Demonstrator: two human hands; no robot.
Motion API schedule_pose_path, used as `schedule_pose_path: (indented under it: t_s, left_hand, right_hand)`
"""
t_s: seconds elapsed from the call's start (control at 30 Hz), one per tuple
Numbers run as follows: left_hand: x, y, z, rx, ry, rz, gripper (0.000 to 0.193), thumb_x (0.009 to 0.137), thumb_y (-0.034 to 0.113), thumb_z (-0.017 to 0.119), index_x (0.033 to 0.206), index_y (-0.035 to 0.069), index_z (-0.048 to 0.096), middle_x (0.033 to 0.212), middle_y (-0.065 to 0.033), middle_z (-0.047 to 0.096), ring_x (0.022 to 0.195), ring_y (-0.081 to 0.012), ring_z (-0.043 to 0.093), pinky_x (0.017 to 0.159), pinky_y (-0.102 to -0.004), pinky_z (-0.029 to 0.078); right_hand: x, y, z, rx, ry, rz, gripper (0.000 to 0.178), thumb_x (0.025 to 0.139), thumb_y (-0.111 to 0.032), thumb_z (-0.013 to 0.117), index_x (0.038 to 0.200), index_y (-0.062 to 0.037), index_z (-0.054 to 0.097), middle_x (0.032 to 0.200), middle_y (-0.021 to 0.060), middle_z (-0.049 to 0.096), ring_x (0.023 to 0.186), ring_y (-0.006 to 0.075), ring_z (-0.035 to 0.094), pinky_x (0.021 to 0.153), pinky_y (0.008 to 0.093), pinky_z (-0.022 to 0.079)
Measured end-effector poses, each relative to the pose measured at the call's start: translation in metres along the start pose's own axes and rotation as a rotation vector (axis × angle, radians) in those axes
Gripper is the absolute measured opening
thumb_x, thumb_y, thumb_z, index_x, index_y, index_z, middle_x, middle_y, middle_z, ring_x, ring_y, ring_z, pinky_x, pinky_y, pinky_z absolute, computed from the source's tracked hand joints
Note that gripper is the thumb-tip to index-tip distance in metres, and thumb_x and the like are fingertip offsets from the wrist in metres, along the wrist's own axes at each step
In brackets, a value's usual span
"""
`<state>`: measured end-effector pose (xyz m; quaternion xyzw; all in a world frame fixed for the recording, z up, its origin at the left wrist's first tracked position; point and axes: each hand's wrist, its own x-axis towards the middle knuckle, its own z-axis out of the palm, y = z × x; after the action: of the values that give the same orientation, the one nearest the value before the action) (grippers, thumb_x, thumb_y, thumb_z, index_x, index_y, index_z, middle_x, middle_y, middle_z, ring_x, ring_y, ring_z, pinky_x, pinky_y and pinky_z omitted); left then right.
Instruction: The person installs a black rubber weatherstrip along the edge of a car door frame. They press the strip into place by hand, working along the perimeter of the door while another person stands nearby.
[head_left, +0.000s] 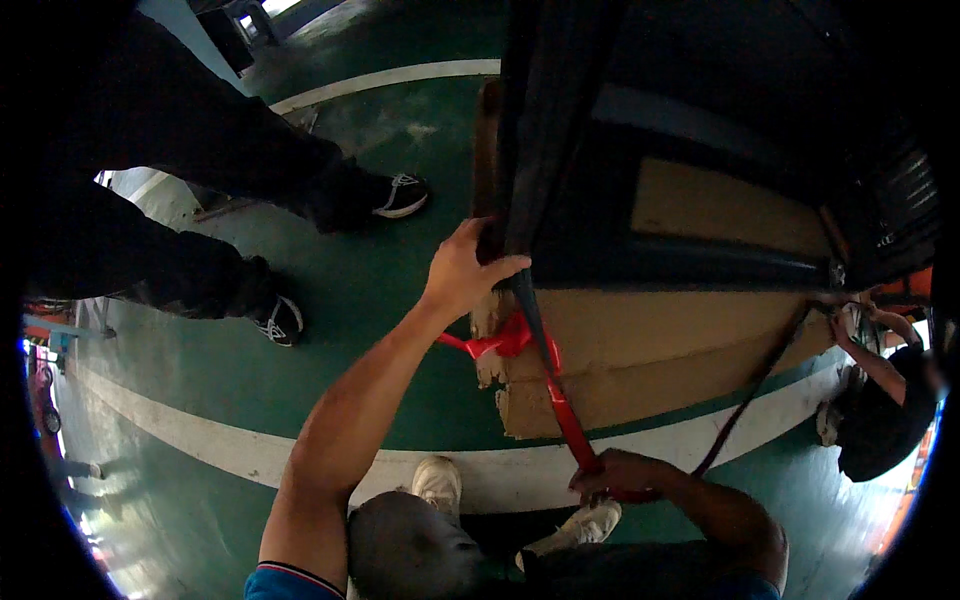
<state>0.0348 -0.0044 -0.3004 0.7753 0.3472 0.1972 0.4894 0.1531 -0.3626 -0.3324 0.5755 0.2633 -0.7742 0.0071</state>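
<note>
My left hand [467, 266] grips the edge of a black upright post [535, 140], with the thumb across its near face and the fingertips partly hidden behind it. A red strap [570, 420] runs taut from below the post down to my right hand [622, 476], which is closed around it close to my body. The strap's upper part looks dark. Beside it, a bunched red length [512, 335] hangs at the corner of a brown cardboard sheet [660, 350]. A dark length of strap [765, 385] stretches from near my right hand toward the far right corner.
A co-worker [885, 400] crouches at the right, hands at the cardboard's far corner. Another person's dark-trousered legs [220, 150] stand at the left on the green floor [390, 390]. A white floor line [240, 455] curves past my shoes [437, 482].
</note>
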Motion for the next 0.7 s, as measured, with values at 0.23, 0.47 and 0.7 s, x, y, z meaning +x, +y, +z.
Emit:
schedule_pose_path:
  t_s: [0.23, 0.47, 0.7]
  left_hand:
    - [-0.003, 0.004, 0.001, 0.043, 0.021, 0.016, 0.07, 0.072, 0.039, 0.082, 0.122, -0.004, 0.057, 0.106, -0.0159, 0.067, 0.097, -0.0268, 0.067, 0.087, -0.0356, 0.052]
    - [-0.002, 0.001, 0.004, 0.061, 0.009, 0.032, 0.066, 0.072, 0.034, 0.083, 0.119, -0.005, 0.057, 0.104, -0.0153, 0.068, 0.093, -0.024, 0.068, 0.084, -0.0346, 0.053]
    - [-0.005, -0.007, -0.001, -0.057, 0.007, -0.028, 0.065, 0.073, 0.035, 0.083, 0.117, -0.007, 0.058, 0.103, -0.0158, 0.07, 0.09, -0.0218, 0.068, 0.083, -0.034, 0.053]
  right_hand:
    - [-0.001, 0.056, -0.026, -0.522, 0.998, -0.202, 0.057, 0.085, -0.043, 0.066, 0.133, -0.0155, 0.051, 0.132, 0.0153, 0.053, 0.119, 0.0377, 0.053, 0.096, 0.0519, 0.046]
    - [0.007, -0.038, -0.032, -0.71, 1.022, -0.587, 0.067, 0.085, -0.041, 0.069, 0.137, -0.0056, 0.047, 0.133, 0.0217, 0.05, 0.121, 0.0395, 0.052, 0.103, 0.0481, 0.042]
    - [0.07, -0.155, -0.111, 0.532, 0.248, -0.925, 0.036, 0.101, -0.029, 0.049, 0.123, -0.0022, 0.058, 0.111, 0.0133, 0.064, 0.099, 0.025, 0.065, 0.095, 0.0354, 0.049]
